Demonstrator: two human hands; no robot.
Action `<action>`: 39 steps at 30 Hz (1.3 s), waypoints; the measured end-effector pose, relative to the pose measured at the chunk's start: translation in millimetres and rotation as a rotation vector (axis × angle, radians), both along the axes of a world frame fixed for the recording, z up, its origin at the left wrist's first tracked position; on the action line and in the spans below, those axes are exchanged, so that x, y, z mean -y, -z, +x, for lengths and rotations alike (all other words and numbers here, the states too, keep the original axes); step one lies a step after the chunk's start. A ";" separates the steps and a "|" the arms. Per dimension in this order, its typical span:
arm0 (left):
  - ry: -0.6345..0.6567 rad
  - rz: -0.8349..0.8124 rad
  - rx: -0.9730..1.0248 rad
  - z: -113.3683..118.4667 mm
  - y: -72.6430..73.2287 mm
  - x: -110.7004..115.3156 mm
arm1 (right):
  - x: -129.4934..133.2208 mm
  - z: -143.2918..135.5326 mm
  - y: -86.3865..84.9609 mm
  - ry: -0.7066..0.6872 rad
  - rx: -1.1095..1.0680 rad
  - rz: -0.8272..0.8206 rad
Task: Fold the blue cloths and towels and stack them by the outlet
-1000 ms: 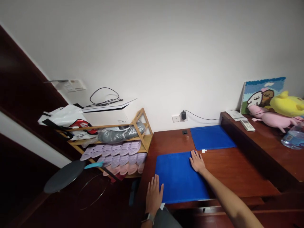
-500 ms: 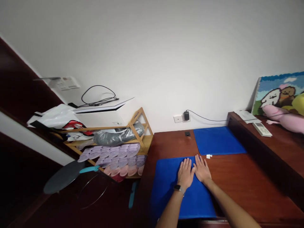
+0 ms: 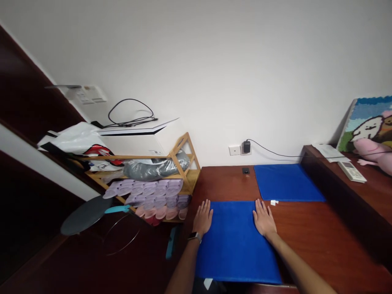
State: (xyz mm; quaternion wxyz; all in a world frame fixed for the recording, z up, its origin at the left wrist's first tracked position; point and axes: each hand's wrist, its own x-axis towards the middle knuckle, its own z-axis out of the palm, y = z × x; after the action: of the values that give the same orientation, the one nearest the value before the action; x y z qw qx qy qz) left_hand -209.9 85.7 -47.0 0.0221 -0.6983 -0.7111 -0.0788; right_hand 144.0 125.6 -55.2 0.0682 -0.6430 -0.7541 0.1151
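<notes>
A blue cloth (image 3: 235,241) lies flat at the front of the brown wooden desk (image 3: 223,179). My left hand (image 3: 202,218) rests on its left edge near the far corner, fingers stretched out, a watch on the wrist. On the far right corner my right hand (image 3: 264,218) lies flat with the fingers spread. Neither hand holds anything. Behind, to the right, a second blue cloth (image 3: 288,182) lies flat, with a small white tag (image 3: 274,202) at its near edge.
To the left stands a wooden rack (image 3: 192,179) with purple and pink slippers (image 3: 153,188) and a white box (image 3: 137,143). A remote (image 3: 352,171) and a pink plush toy (image 3: 375,153) lie on the raised ledge at right. A plug (image 3: 246,146) sits in the wall.
My left hand has moved left, from the middle of the front cloth to its left edge. My right hand stays near the far right corner. The view has shifted slightly.
</notes>
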 end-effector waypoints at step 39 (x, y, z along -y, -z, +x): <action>0.043 0.022 0.079 20.8 2.0 19.8 | 27.4 11.7 -3.1 -0.014 0.052 0.007</action>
State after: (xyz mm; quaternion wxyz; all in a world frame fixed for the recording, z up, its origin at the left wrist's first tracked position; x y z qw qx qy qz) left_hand -189.0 65.9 -49.0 0.0000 -0.7094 -0.6954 -0.1149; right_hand 155.7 98.2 -52.1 0.0499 -0.6403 -0.7604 0.0965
